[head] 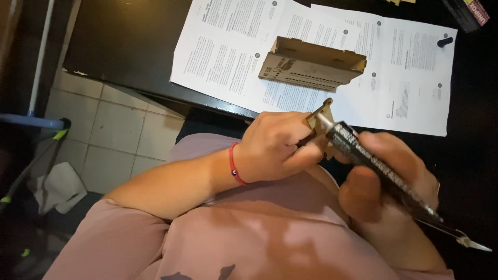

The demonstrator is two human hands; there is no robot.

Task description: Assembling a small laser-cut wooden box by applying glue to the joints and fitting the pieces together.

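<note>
Head view: hands close over the lap, just off the bench (129,46) edge.
Left hand (275,148): pinching a small wooden piece (317,116).
Right hand (389,176): wrapped round a black craft knife (384,168).
Tip: keep the piece steady, short light strokes, fingers clear.
Bench: wooden box (311,65) on printed sheets (228,46) near the edge.
</note>
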